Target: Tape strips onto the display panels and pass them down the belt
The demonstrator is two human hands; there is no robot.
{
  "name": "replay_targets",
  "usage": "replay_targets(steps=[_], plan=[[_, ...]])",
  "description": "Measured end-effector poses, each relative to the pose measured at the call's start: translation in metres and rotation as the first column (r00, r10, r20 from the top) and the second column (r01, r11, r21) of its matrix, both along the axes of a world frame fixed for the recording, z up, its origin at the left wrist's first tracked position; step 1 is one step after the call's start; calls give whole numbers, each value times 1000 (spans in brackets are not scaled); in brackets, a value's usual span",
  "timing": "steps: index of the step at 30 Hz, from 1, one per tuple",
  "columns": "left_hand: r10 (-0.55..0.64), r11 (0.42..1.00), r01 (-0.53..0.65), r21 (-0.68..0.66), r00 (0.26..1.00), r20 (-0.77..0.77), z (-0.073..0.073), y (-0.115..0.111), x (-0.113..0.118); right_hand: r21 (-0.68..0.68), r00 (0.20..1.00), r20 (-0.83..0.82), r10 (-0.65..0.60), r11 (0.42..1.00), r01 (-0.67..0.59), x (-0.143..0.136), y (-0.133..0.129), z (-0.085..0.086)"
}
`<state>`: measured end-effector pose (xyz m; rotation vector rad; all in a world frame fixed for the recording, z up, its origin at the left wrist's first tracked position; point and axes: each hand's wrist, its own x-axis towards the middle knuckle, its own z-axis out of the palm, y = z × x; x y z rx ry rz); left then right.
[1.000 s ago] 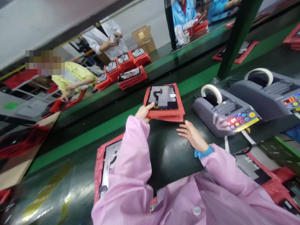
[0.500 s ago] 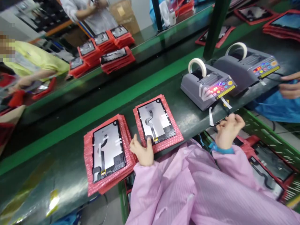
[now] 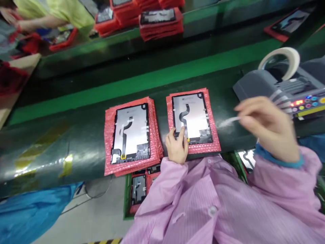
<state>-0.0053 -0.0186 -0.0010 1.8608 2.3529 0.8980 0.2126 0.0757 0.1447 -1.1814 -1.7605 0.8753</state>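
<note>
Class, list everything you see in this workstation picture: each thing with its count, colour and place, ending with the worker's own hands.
Display panel on red bubble-wrap stack: one, silver-black, left on the belt.
Display panel on red bubble-wrap sheet: one, silver-black, centre of the belt.
Dark green conveyor belt: one, with a bright green stripe.
Grey tape dispenser: one, right, cream tape roll on top, coloured buttons.
Red panel stacks: several, far side.
Green crate: one, below the belt, holding panels.
Person in yellow: one, top left.
Left hand: on the centre panel's near edge.
Right hand: raised, pinching a whitish strip.
</note>
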Motion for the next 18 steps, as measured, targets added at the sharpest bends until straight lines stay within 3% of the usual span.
replay_targets(steps=[1, 2, 3, 5, 8, 12, 18], plan=[[-1, 1000, 1, -22, 1000, -13, 2, 1, 0, 36, 941, 152, 302, 950, -311, -21, 20, 0], [-5, 999, 4, -47, 1000, -24, 5, 3, 0, 32, 825, 270, 497, 852, -523, -43, 42, -5], [-9, 997, 7, -72, 999, -30, 7, 4, 0, -5, 708, 356, 609, 759, -651, -65, 65, -14], [-12, 994, 9, -106, 1000, -26, 10, 6, 0, -75, 512, 486, 708, 618, -783, -103, 105, -39], [-15, 993, 13, -113, 1000, -11, 10, 8, 0, -157, 331, 572, 750, 497, -853, -136, 139, -72], [-23, 994, 19, -105, 999, -33, 7, 7, 0, -184, 270, 572, 775, 441, -878, -146, 148, -90], [-114, 984, 109, -138, 993, -25, 11, 9, -2, -148, 313, 631, 710, 506, -850, -146, 137, -96]])
